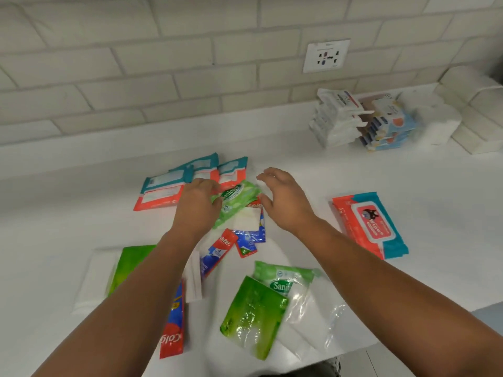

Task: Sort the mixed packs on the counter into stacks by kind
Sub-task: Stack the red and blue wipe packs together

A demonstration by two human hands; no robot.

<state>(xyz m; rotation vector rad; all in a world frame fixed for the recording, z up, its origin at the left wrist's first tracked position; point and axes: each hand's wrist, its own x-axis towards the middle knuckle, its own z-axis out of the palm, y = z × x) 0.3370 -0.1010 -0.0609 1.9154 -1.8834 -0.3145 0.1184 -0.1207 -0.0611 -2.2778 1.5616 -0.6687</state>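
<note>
Your left hand (196, 206) rests on the green Sanicate pack (236, 202), grip unclear; your right hand (283, 198) hovers spread wide. Bare counter (299, 164) lies behind; your arms hide several sachets.

both hands, left (196, 206) and right (285, 201), hover open-fingered over the green sanicate pack (237, 200) on the white counter (435, 180).

Packs (239, 202) crowd the middle of the counter (68, 213). Its far left lies bare. Stacks (362, 123) block the back right corner.

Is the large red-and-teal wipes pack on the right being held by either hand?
No, the large red-and-teal wipes pack lies alone on the white counter, apart from both hands.
</note>
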